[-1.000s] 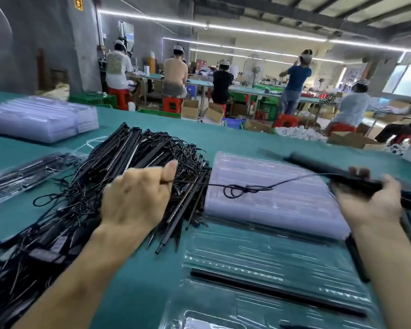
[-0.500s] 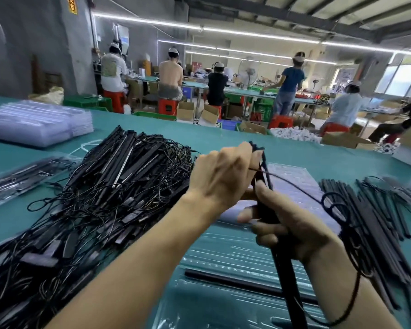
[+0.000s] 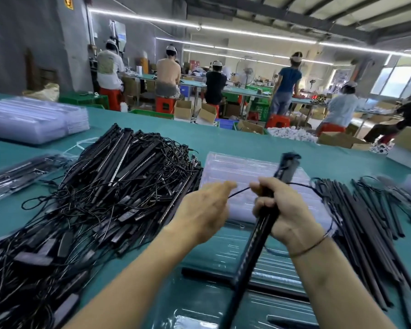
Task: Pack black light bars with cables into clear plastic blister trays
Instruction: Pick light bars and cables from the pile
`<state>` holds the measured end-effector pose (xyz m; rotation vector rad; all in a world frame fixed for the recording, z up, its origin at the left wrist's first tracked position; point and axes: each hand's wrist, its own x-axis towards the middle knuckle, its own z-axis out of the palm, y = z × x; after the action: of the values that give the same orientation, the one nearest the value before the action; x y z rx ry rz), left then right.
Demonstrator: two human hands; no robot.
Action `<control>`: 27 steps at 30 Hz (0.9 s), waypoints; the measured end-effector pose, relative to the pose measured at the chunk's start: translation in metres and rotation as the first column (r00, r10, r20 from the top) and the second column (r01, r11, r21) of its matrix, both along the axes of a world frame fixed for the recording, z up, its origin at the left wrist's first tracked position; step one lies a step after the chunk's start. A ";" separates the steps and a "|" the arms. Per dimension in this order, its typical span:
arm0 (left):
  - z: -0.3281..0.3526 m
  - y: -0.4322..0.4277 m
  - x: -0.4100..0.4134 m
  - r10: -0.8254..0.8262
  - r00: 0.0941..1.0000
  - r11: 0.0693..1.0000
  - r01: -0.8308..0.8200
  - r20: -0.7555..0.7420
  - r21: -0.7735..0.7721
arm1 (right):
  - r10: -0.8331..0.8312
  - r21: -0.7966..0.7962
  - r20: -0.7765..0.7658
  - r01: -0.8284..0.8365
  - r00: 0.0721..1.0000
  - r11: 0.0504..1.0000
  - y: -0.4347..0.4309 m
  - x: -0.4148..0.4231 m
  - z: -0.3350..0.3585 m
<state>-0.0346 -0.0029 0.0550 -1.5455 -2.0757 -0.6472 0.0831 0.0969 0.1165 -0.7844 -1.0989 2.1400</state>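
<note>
Snag risk above tray stack: right hand gripping light bar, left hand pinching its cable, liable to kink or catch if pulled hard.

Single head-worn wide-angle view, facing forward and down, close over table

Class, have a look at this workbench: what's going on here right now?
A person is packing at a green table. The right hand grips a black light bar, tilted up, while the left hand pinches its thin cable, drawn between both hands. A tangled pile of bars lies to the left, a stack of clear trays behind the hands, and a tray in front holds one packed bar.
</note>
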 end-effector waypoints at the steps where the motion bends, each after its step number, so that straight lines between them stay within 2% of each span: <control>1: -0.005 -0.006 -0.004 0.060 0.998 0.991 -0.056 0.028 -0.120 | -0.055 -0.029 -0.052 0.054 0.997 0.998 0.009 0.002 0.004; 2: -0.011 -0.015 -0.010 0.143 0.989 0.974 -0.134 0.036 -0.181 | -0.105 -0.055 -0.105 0.100 0.989 0.993 0.018 0.006 0.009; 6: -0.043 -0.063 -0.043 0.416 0.908 0.907 -0.410 0.048 -0.098 | -0.269 -0.191 -0.322 0.216 0.908 0.957 0.063 0.036 0.026; 8: -0.043 -0.073 -0.053 0.478 0.856 0.877 -0.476 0.194 -0.062 | -0.287 -0.231 -0.386 0.209 0.877 0.950 0.077 0.048 0.025; 10: -0.033 -0.073 -0.065 0.468 0.813 0.863 -0.504 0.346 0.017 | -0.208 -0.198 -0.359 0.144 0.910 0.970 0.080 0.053 0.020; 12: -0.009 -0.063 -0.068 0.402 0.834 0.850 -0.493 0.378 0.185 | -0.078 -0.114 -0.226 0.053 0.971 0.992 0.070 0.051 0.015; 15: 0.032 -0.043 -0.052 0.311 0.930 0.827 -0.366 0.195 0.426 | 0.156 0.046 0.024 -0.157 0.987 0.987 0.035 0.036 0.008; 17: 0.050 -0.029 -0.033 0.243 0.968 0.839 -0.243 0.063 0.486 | 0.271 0.148 0.125 -0.288 0.954 0.946 0.009 0.024 0.003; 19: 0.058 -0.015 -0.013 0.136 0.991 0.866 -0.110 -0.018 0.487 | 0.375 0.199 0.140 -0.397 0.917 0.896 -0.011 0.015 -0.001; 22: 0.056 -0.004 0.006 0.013 0.999 0.893 0.012 -0.052 0.450 | 0.525 0.224 0.102 -0.534 0.845 0.816 -0.031 0.006 0.002; 25: 0.043 -0.005 0.001 0.027 0.993 0.904 0.024 -0.111 0.428 | 0.473 0.227 0.126 -0.490 0.872 0.842 -0.030 0.000 0.005; 27: 0.031 -0.009 -0.013 0.127 0.983 0.917 -0.065 -0.135 0.395 | 0.385 0.200 0.126 -0.403 0.914 0.893 -0.022 -0.001 0.006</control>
<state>-0.0476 -0.0120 0.0863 -1.2186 -1.7618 -0.8150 0.0821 0.0747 0.1221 -0.5858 -1.6273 2.2667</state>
